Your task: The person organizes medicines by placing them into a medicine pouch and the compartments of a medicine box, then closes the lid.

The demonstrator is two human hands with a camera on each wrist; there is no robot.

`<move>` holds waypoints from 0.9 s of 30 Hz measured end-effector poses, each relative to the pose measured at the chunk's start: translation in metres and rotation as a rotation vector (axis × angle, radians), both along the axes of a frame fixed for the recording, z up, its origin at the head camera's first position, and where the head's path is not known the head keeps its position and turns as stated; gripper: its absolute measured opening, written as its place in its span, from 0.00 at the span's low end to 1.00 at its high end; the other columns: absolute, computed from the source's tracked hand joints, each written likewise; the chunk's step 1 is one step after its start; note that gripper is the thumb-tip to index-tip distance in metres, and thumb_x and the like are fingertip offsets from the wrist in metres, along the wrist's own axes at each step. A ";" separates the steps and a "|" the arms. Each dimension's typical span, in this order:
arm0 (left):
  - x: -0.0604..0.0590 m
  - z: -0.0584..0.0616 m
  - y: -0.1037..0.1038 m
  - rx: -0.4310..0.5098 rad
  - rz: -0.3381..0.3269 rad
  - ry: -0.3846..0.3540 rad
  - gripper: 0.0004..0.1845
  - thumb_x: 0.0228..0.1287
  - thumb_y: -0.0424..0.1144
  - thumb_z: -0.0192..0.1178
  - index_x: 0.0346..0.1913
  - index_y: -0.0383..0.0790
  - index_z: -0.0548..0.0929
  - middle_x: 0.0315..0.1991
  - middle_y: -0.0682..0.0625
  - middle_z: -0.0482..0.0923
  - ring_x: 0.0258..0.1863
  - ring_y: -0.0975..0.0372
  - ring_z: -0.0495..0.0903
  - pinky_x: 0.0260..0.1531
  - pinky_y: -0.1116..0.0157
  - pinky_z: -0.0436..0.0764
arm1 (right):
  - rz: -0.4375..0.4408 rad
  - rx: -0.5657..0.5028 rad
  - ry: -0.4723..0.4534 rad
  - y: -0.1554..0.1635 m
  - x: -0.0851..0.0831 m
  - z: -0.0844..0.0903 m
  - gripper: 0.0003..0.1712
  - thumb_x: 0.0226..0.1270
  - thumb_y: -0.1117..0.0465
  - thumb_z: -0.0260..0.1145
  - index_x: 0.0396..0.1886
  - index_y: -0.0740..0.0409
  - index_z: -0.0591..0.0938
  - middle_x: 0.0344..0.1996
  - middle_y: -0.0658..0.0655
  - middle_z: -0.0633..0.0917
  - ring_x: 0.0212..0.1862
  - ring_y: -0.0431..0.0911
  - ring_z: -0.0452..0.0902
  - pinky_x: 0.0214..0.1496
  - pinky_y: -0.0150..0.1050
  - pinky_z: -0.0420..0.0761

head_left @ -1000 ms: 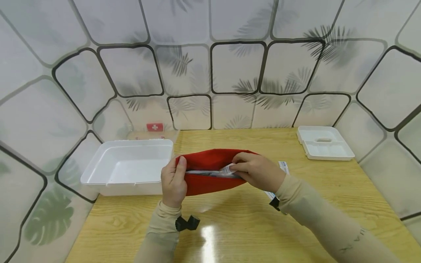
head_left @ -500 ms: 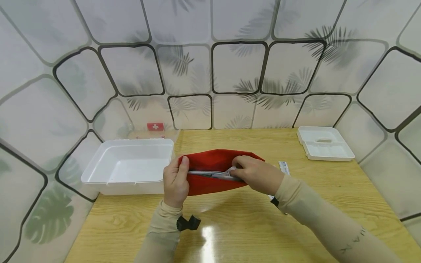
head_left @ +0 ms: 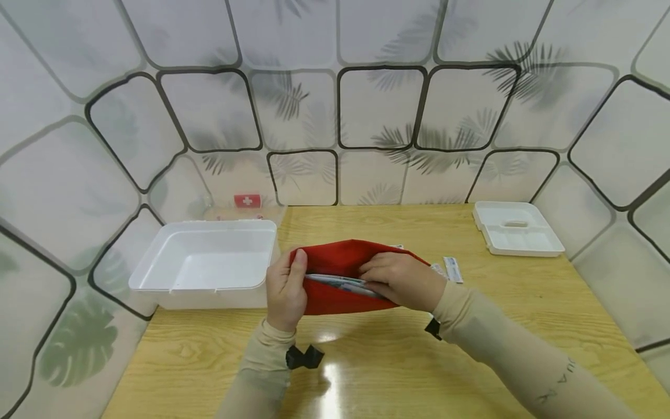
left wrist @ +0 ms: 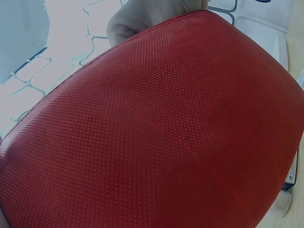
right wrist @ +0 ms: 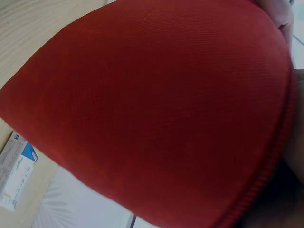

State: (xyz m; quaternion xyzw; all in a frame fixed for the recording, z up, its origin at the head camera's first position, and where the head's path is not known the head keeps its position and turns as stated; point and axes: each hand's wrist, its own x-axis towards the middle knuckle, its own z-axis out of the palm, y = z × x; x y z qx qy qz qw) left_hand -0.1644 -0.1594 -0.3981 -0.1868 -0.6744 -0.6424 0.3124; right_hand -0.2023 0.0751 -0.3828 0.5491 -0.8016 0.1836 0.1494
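A red fabric zip pouch (head_left: 345, 299) is held over the table in the head view, its mouth spread wide. My left hand (head_left: 286, 291) grips its left end, the thumb over the edge. At the right end, my right hand (head_left: 400, 279) has its fingers inside the mouth, next to flat whitish packets (head_left: 340, 282) lying in the pouch. Those fingertips are hidden, and I cannot tell whether they pinch anything. Both wrist views are mostly filled by the pouch wall (left wrist: 156, 123), with its zip edge (right wrist: 280, 123) on the right in the right wrist view.
An open white plastic box (head_left: 209, 299) stands at the left. Behind it is a clear item with a red white-cross label (head_left: 247, 201). At the back right lies a white compartment tray with a handle (head_left: 523, 235). Small printed packets (head_left: 453, 269) lie right of the pouch.
Both hands and the pouch have shifted slightly right. The white packet seen at my right fingers has gone down into the pouch, and those fingers now sit at the mouth's right part.
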 end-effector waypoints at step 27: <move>-0.006 0.018 -0.049 0.564 0.372 0.004 0.18 0.72 0.40 0.51 0.34 0.25 0.82 0.30 0.42 0.82 0.33 0.52 0.79 0.40 0.60 0.75 | -0.399 -0.352 -0.356 0.022 -0.034 -0.037 0.11 0.65 0.65 0.67 0.46 0.62 0.84 0.40 0.57 0.86 0.38 0.44 0.82 0.37 0.37 0.82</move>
